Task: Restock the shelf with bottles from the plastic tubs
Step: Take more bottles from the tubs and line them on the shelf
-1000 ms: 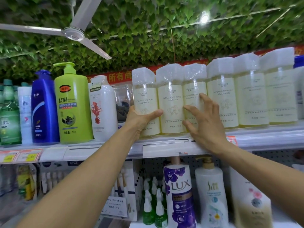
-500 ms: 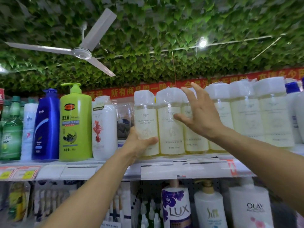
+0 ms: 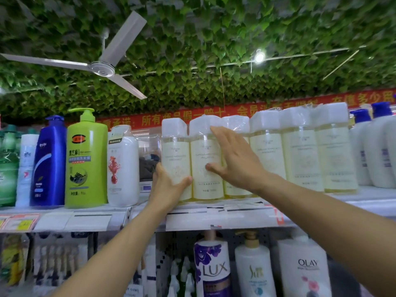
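The left hand (image 3: 166, 185) grips the lower part of the first pale bottle (image 3: 176, 159), thumb curled across its front near the base and the other fingers hidden behind it. This bottle stands upright on the shelf (image 3: 214, 219), at the left end of a row of like bottles with white caps.

The right hand (image 3: 233, 161) lies flat with straight, spread fingers against the second pale bottle (image 3: 205, 185), just right of the first, its fingertips up at the cap and its thumb on the label; it holds nothing. It also covers most of the third pale bottle (image 3: 235, 125). Three more pale bottles (image 3: 300, 157) stand further right of the first bottle.

Left of the first bottle come a clear packet (image 3: 149, 159), a white bottle (image 3: 123, 166), a green pump bottle (image 3: 86, 159) and a blue bottle (image 3: 50, 161). Below it, on the lower shelf, stands a purple LUX bottle (image 3: 212, 269).
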Demonstrator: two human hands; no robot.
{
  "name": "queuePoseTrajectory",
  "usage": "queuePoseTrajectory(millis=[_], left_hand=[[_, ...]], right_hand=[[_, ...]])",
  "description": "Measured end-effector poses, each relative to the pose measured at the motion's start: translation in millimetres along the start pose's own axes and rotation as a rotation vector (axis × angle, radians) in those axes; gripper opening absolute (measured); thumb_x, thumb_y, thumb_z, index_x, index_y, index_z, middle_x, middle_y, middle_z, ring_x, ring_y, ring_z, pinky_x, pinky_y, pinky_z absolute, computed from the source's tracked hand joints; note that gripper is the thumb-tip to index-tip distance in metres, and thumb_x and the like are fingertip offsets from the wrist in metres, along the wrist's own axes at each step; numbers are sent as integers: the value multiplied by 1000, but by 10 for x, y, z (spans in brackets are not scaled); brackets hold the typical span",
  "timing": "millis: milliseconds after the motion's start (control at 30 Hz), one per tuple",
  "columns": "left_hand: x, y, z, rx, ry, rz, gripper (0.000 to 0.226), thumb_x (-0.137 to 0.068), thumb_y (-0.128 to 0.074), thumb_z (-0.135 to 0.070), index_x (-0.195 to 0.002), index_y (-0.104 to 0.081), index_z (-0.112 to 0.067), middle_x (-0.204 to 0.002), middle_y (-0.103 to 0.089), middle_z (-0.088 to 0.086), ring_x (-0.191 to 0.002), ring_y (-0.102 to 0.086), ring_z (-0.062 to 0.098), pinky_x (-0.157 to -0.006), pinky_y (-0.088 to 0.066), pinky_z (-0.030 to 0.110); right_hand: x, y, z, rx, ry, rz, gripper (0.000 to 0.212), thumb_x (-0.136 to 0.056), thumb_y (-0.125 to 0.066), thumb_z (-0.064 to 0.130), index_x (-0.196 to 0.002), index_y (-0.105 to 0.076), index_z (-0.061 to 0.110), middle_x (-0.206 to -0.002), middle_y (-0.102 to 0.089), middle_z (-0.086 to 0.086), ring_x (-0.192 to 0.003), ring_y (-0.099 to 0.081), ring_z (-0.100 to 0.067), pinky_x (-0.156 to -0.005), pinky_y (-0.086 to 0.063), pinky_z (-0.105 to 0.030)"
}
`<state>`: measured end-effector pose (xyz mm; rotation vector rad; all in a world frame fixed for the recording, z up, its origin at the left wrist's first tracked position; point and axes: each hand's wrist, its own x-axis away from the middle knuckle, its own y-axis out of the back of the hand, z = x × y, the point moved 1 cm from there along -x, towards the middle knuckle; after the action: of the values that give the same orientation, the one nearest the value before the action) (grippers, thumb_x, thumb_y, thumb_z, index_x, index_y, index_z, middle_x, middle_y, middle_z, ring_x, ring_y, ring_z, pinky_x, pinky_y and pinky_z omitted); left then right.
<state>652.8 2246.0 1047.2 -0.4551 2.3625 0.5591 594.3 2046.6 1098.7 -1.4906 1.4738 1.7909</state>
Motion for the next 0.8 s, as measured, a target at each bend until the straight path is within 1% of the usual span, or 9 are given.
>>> queuePoseTrajectory(millis=[100,167,233,367,433,533,633,700,800], left_hand=[[270,-151,-205,-219,-104,-239,90,-80,-71,-41,-148,-17,-15,-153,-28,10,-140,-27,28,-111,-34,52],[459,-327,-362,-260,-168,-277,93,-85,-67,-40,-153,-10,-12,-162,-6,7,-148,-7,26,-121,-18,49],[592,-507,-465,-265,-222,-250,93,-88,-66,-38,-155,-7,-15,-163,3,2,-149,2,20,-123,-9,44],[875,-1001,-776,-252,-381,-128,84,-91,-64,-35,-156,-13,-19,-162,-5,1,-147,-3,14,-124,-11,37],[1001,-1238,-899,-248,-413,-67,80,-93,-62,-35,-156,-15,-21,-161,-9,-2,-146,-6,12,-123,-11,32],[1131,-1557,-1040,-288,-400,-24,75,-96,-55,-43,-156,-14,-25,-161,-12,-7,-145,-9,8,-118,-8,24],[1125,-1703,-1101,-379,-275,-25,78,-95,-48,-55,-157,-7,-30,-163,-8,-10,-148,-12,11,-120,-12,34],[1091,-1714,-1119,-402,-234,-12,81,-94,-48,-57,-157,-5,-32,-163,-7,-10,-149,-12,11,-120,-12,37],[1096,-1713,-1141,-370,-211,21,81,-93,-52,-55,-156,-7,-33,-163,-10,-10,-148,-15,11,-119,-14,39]], right_hand=[[399,-20,-143,80,159,45,67,-89,-60,44,-147,-33,23,-156,-25,-1,-144,-21,-22,-118,-19,-37],[655,-4,-353,135,240,65,54,-88,-60,41,-138,-48,23,-152,-37,-3,-141,-30,-24,-114,-28,-41],[831,57,-557,130,226,71,47,-85,-54,42,-128,-55,23,-146,-45,-4,-136,-39,-25,-108,-37,-44],[1110,338,-1058,33,76,-76,44,-82,-52,41,-122,-57,21,-140,-47,-8,-127,-42,-26,-98,-47,-48],[1219,477,-1308,18,-76,-178,50,-83,-62,33,-129,-51,18,-145,-39,-11,-131,-35,-28,-103,-39,-47],[1370,701,-1747,-58,-391,-220,71,-82,-71,21,-141,-35,6,-150,-29,-17,-137,-27,-34,-113,-24,-43],[1427,881,-2063,-217,-629,-39,75,-83,-68,28,-143,-26,9,-145,-39,-14,-130,-40,-32,-108,-34,-44],[1376,911,-2137,-323,-673,140,73,-76,-67,41,-135,-30,19,-130,-54,-3,-114,-56,-27,-98,-45,-48],[1318,839,-2291,-308,-706,228,79,-59,-59,66,-124,-36,28,-114,-63,6,-100,-63,-21,-89,-51,-50]])
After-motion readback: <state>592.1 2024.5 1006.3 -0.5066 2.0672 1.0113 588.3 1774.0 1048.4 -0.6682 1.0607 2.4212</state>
